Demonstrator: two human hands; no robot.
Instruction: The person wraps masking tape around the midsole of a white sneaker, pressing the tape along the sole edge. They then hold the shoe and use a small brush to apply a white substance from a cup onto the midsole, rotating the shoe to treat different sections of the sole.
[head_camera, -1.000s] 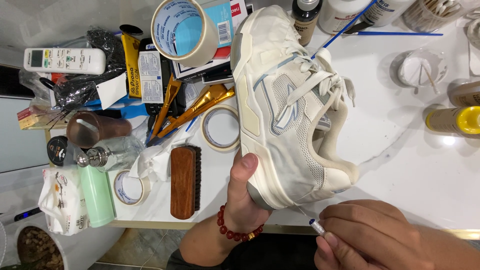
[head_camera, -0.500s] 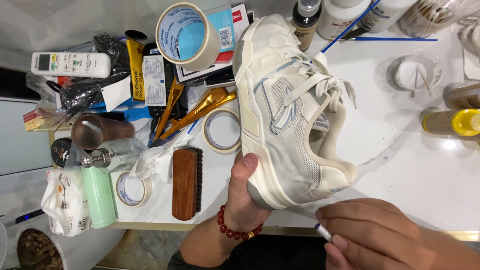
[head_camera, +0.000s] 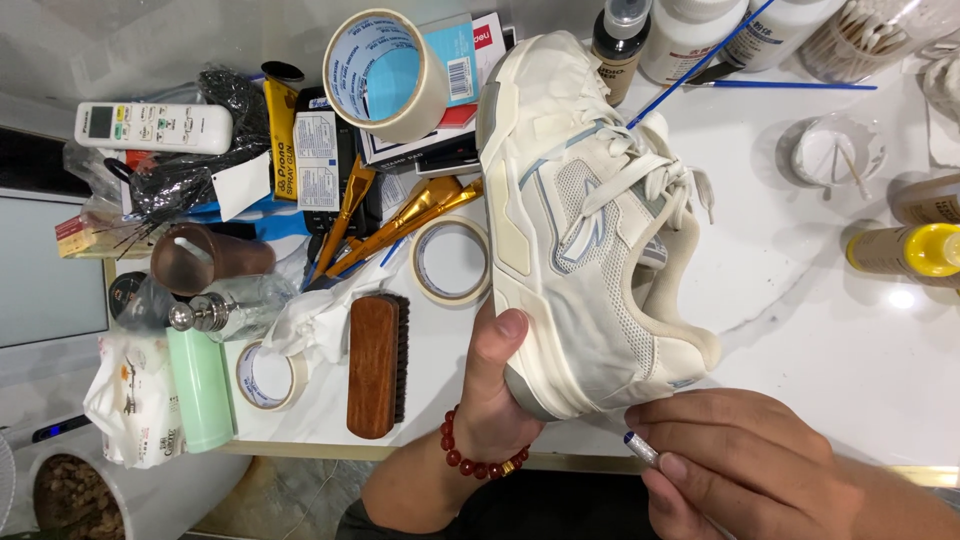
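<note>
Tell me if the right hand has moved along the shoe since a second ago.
Yes. The right hand has slid left along the table's front edge, bringing its brush nearer the heel of the white shoe.

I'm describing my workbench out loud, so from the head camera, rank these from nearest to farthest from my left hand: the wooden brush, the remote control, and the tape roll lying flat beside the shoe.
From the left hand, which holds the shoe's heel:
1. Tape roll, just above the thumb, beside the shoe.
2. Wooden brush, to the left near the table edge; close to the tape's distance.
3. Remote control, far upper left.
</note>
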